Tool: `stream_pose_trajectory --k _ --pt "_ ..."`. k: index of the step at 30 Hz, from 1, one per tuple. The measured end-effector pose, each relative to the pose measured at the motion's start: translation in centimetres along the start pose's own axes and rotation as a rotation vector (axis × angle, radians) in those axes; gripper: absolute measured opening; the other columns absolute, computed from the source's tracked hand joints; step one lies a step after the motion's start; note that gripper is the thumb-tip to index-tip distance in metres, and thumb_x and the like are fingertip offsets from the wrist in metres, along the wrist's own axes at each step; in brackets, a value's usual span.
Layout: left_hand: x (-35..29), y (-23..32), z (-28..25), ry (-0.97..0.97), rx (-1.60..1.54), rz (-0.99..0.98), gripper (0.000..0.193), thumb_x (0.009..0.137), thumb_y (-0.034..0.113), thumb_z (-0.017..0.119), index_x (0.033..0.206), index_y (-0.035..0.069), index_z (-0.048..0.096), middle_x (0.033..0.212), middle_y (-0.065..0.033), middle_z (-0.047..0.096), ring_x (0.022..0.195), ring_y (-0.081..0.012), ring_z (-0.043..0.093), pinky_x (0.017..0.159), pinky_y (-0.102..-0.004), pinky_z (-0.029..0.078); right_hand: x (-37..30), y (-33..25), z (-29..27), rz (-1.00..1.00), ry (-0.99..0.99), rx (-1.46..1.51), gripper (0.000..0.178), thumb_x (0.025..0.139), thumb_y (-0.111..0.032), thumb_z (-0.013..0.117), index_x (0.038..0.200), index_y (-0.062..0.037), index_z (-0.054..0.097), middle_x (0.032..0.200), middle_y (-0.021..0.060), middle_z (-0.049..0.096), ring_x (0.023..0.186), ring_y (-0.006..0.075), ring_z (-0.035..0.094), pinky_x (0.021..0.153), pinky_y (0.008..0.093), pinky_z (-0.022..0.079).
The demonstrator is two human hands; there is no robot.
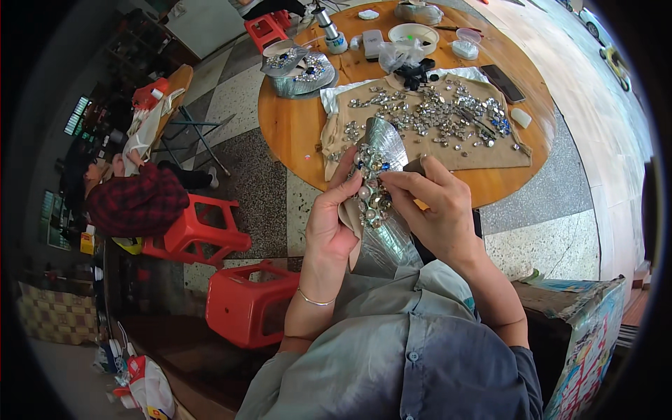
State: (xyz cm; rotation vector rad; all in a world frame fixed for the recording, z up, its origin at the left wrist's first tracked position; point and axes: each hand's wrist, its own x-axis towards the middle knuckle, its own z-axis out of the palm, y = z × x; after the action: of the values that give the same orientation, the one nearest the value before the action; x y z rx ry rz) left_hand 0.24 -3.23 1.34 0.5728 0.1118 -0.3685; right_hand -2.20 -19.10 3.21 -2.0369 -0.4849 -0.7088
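My left hand (pixel 332 217) is closed around a silver shoe upper (pixel 386 138), holding it above my lap near the table's front edge. A band of clear gems, white pearls and some blue stones (pixel 373 185) runs along it. My left thumb presses on the edge of this band. My right hand (pixel 437 203) reaches in from the other side, thumb and forefinger pinched together at the stones. Whatever lies between those fingertips is too small to make out. Loose clear gems (pixel 448 112) are scattered over a tan cloth (pixel 490 159) just beyond my hands, with blue ones at its right.
The round wooden table (pixel 287 129) also carries stacked jewelled uppers (pixel 301 75), a phone (pixel 502 84), a white bowl (pixel 413 35) and a silver-topped bottle (pixel 329 31). Red stools (pixel 248 304) stand at my left, where another person in a checked shirt (pixel 140 199) sits.
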Motion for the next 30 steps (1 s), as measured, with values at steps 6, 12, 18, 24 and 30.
stream_pose_trajectory --k 6,12,18,24,30 --pt "0.0 0.0 -0.3 -0.045 0.008 -0.025 0.049 0.082 0.002 0.051 0.129 0.012 0.041 0.120 -0.0106 0.052 0.109 -0.0243 0.052 0.093 -0.0378 0.043 -0.1 -0.1 -0.2 -0.006 -0.015 -0.010 0.021 0.069 0.002 0.065 0.089 -0.0054 0.066 0.064 0.0049 0.044 0.054 0.0156 0.052 0.048 0.0273 0.040" --pt "-0.1 -0.2 -0.3 -0.033 0.031 -0.027 0.051 0.081 0.000 0.051 0.130 0.012 0.041 0.120 -0.0111 0.052 0.109 -0.0247 0.052 0.093 -0.0379 0.044 -0.3 -0.2 -0.3 0.038 -0.007 0.060 0.017 0.070 0.000 0.064 0.086 -0.0060 0.063 0.066 0.0077 0.044 0.056 0.0238 0.052 0.050 0.0329 0.043" --pt "0.1 -0.3 -0.6 -0.006 0.103 0.050 0.051 0.080 -0.003 0.053 0.127 0.011 0.043 0.116 -0.0103 0.055 0.105 -0.0233 0.055 0.091 -0.0367 0.045 -0.2 -0.2 -0.2 0.008 -0.029 0.006 0.016 0.071 0.000 0.064 0.086 -0.0059 0.062 0.066 0.0075 0.045 0.055 0.0235 0.052 0.050 0.0327 0.043" --pt "-0.5 -1.0 0.5 0.017 0.107 0.178 0.051 0.074 -0.011 0.060 0.120 0.008 0.049 0.102 -0.0068 0.060 0.087 -0.0156 0.060 0.078 -0.0293 0.051 -1.1 0.1 0.8 0.140 0.058 0.141 0.013 0.074 0.003 0.063 0.086 -0.0018 0.062 0.070 0.0062 0.054 0.058 0.0152 0.055 0.053 0.0247 0.044" --pt "-0.7 -1.3 0.4 -0.032 0.204 0.271 0.049 0.073 -0.011 0.062 0.119 0.004 0.049 0.102 -0.0086 0.059 0.084 -0.0147 0.061 0.074 -0.0269 0.052 -1.6 1.2 1.6 0.373 0.091 0.492 0.011 0.075 0.003 0.064 0.086 0.0005 0.061 0.077 0.0075 0.060 0.064 0.0117 0.059 0.057 0.0201 0.046"
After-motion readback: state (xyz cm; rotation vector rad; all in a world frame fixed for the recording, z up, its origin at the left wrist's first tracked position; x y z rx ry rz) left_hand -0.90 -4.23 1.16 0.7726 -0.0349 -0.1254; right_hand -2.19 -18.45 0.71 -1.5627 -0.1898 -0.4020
